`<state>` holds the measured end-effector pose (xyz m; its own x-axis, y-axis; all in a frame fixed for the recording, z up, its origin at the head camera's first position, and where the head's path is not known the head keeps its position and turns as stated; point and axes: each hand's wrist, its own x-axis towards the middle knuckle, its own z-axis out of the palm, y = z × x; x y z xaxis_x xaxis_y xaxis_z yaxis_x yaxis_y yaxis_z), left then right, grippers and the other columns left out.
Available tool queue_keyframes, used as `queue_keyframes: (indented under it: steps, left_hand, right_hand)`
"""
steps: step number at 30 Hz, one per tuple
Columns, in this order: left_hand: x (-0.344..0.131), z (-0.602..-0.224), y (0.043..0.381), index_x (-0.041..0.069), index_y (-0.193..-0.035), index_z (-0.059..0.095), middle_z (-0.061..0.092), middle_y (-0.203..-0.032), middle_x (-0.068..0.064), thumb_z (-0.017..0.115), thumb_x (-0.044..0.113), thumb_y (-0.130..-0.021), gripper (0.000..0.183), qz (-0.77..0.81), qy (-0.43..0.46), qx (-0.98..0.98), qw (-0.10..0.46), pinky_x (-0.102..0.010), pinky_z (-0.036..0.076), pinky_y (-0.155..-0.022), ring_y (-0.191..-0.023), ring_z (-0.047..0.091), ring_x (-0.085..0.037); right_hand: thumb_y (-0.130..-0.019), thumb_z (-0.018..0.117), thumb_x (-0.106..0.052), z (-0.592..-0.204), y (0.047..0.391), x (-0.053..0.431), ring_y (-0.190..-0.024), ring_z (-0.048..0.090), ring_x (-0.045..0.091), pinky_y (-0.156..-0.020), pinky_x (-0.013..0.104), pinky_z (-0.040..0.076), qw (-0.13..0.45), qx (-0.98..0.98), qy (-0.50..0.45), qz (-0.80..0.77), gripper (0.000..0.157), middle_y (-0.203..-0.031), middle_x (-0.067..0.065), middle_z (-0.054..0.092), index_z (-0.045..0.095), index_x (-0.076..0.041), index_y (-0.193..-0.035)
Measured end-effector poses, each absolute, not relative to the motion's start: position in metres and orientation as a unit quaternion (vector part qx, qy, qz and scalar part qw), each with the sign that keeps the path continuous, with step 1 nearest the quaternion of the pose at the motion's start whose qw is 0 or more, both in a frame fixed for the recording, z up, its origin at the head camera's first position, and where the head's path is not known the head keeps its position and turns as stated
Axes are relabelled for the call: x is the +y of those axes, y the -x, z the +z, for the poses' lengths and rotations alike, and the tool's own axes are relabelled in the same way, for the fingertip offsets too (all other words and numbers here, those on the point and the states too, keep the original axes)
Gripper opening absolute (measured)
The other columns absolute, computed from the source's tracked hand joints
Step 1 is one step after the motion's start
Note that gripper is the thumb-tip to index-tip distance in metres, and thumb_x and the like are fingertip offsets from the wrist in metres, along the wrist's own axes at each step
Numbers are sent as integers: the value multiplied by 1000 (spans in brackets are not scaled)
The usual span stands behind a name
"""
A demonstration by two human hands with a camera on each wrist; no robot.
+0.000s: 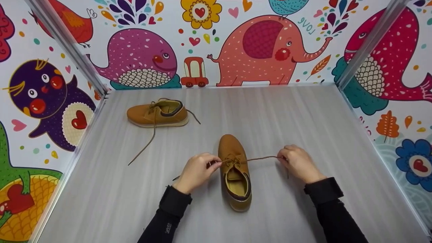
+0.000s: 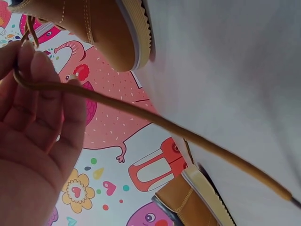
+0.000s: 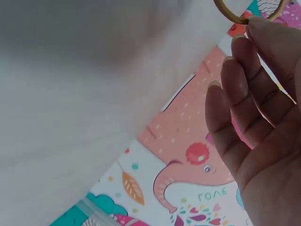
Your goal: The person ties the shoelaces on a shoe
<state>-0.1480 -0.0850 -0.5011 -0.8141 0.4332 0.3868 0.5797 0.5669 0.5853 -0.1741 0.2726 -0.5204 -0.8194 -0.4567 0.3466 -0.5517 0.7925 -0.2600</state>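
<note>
A tan lace-up shoe (image 1: pixel 231 146) stands on the table, its toe pointing away from me. At its left side my left hand (image 1: pixel 198 171) pinches one brown shoelace close to the eyelets. The loose length of that lace (image 2: pixel 160 121) runs across the fingers and out past the hand in the left wrist view. Out to the right of the shoe, my right hand (image 1: pixel 300 164) pinches the other lace (image 1: pixel 261 158), which stretches nearly straight from the shoe. A curve of lace (image 3: pixel 229 12) shows at the right fingertips in the right wrist view.
A matching tan shoe (image 1: pixel 140 114) stands at the back left, toe to the left, its laces trailing on the grey table (image 1: pixel 293 114). Panels with cartoon animals (image 1: pixel 260 54) border the table at the back and both sides, with metal posts (image 1: pixel 371 44) at the corners.
</note>
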Motion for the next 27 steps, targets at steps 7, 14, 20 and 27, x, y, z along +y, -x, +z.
queue_keyframes:
  steps: [7, 14, 20, 27]
  left_hand:
    - [-85, -501, 147, 10, -96, 76, 70, -88, 0, 71, 17, -93, 9, -367, 289, -880, 89, -26, 48, -62, -70, 58, -8]
    - [-82, -499, 146, 11, -96, 76, 69, -86, 1, 70, 18, -94, 9, -361, 294, -881, 83, -24, 47, -61, -68, 56, -6]
    - [-83, -499, 146, 10, -96, 75, 70, -88, 0, 69, 18, -95, 10, -357, 300, -880, 86, -26, 50, -64, -72, 60, -8]
    - [-88, -501, 147, 10, -93, 72, 67, -85, 0, 65, 15, -97, 10, -354, 306, -880, 80, -28, 51, -66, -73, 61, -10]
  right_hand:
    - [-73, 86, -1, -519, 165, 243, -81, 61, 25, -72, 40, 52, 160, -919, -306, 189, 26, -86, 5, 64, 74, -3, -95]
    - [-73, 86, -2, -520, 159, 192, -73, 58, 15, -68, 33, 52, 190, -877, -389, 209, 30, -81, 1, 62, 75, -5, -101]
    - [-70, 88, -1, -518, 160, 187, -72, 59, 15, -66, 33, 51, 224, -867, -396, 202, 23, -79, -2, 61, 74, -10, -86]
    - [-66, 85, 5, -520, 160, 206, -74, 57, 16, -66, 31, 50, 209, -886, -367, 193, 25, -79, -2, 60, 69, -11, -78]
